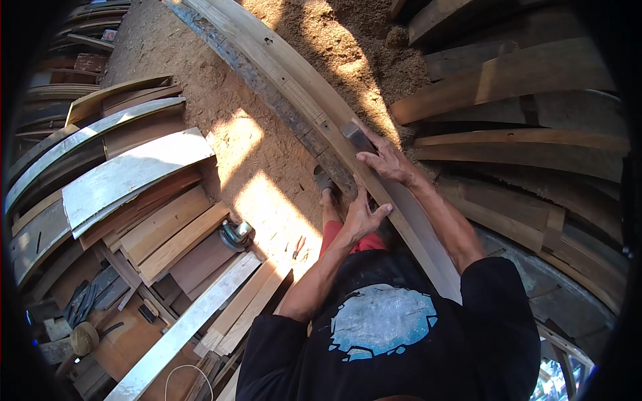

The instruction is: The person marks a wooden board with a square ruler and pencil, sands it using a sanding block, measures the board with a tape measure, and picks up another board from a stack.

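A long pale wooden plank (287, 73) runs diagonally from the upper left down to my waist, with a dark beam (267, 87) along its left side. My right hand (386, 160) lies on the plank, fingers stretched over a small dark grey block (356, 136) that sits on the wood. Just below it, my left hand (364, 214) presses against the plank's left edge with thumb and fingers apart, holding nothing. My foot (326, 184) stands on the ground beside the beam.
Sawdust-covered ground (200, 80) lies left of the plank. Stacked boards and white-painted planks (134, 174) fill the left, with a small power tool (235, 234) and red-handled pliers (297, 246) nearby. Heavy timbers (508, 73) pile up on the right. A wooden mallet (83, 337) lies lower left.
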{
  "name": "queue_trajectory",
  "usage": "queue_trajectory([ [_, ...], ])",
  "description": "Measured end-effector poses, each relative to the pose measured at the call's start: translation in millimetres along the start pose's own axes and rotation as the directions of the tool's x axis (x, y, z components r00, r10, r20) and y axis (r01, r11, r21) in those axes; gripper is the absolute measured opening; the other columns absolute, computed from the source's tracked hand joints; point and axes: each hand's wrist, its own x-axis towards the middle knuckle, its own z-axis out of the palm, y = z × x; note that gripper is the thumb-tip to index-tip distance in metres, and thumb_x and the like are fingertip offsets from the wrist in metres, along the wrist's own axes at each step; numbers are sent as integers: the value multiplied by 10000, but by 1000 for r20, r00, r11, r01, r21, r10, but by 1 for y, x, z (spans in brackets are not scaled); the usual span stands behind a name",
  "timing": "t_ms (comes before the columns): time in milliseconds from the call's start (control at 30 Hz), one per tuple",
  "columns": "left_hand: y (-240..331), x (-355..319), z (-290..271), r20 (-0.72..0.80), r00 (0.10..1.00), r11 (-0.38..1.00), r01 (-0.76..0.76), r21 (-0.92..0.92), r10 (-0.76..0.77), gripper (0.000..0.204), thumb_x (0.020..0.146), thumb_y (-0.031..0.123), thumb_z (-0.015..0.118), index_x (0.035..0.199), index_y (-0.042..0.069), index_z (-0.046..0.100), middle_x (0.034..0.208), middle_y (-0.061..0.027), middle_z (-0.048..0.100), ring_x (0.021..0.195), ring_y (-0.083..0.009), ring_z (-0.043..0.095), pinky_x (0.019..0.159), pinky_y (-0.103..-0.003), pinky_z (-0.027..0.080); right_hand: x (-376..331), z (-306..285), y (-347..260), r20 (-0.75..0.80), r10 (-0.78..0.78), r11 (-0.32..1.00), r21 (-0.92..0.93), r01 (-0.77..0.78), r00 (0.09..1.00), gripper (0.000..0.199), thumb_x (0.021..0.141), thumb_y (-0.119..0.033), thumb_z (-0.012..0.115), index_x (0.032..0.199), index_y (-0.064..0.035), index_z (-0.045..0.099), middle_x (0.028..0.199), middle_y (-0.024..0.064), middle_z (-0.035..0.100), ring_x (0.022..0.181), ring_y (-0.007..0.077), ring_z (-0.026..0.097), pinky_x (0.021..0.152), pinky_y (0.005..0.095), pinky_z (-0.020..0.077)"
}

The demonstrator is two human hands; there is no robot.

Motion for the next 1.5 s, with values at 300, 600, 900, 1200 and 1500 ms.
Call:
queue_trajectory([
  [300, 0, 5, -2, -21, 1000, 989, -13, 148, 16, 746, 946, 331, 769, 1508, 11, 397, 1330, -158, 716, 1273, -274, 657, 1200, -422, 258, 15, -6, -2, 29, -35, 999, -31, 36, 999, 969, 963, -546, 673, 1670, -65, 217, 1630, 249, 403, 1536, 342, 353, 1259, 428, 277],
  [600, -13, 5, 1, -131, 987, 992, -100, -78, 89, 916, 945, 232, 774, 1650, 57, 216, 1446, -208, 608, 1351, -273, 586, 1111, -442, 463, -42, -25, -11, -63, 108, 981, 170, -96, 992, 835, 1002, -481, 656, 1618, -16, 339, 1562, 178, 499, 1457, 285, 465, 1224, 404, 340],
  [900, 13, -38, -13, -65, 963, 951, -268, -154, 261, 813, 979, 227, 745, 1603, -4, 278, 1467, -191, 532, 1299, -294, 577, 1073, -425, 508, -187, 12, -43, -210, 276, 579, 815, 12, 938, 638, 1096, -365, 553, 1551, 54, 398, 1454, 128, 571, 1377, 181, 515, 1152, 343, 422],
  [1200, 5, -57, -8, 462, 887, 790, 263, -553, 28, 521, 990, 238, 761, 1412, 38, 529, 1332, -68, 644, 1215, -192, 632, 1061, -378, 513, -207, 123, -57, -575, 340, 940, 231, -252, 744, 390, 1097, -330, 506, 1252, 13, 607, 1174, 197, 679, 1118, 341, 656, 962, 418, 512],
  [1500, 30, -45, -87, 455, 882, 899, -291, 328, 119, 505, 910, 176, 773, 1348, 16, 580, 1193, -161, 728, 1115, -234, 697, 971, -377, 543, -166, 187, -86, -693, 462, 822, 100, -560, 554, 321, 992, -260, 622, 845, 20, 674, 866, 227, 693, 873, 438, 680, 785, 512, 521],
])
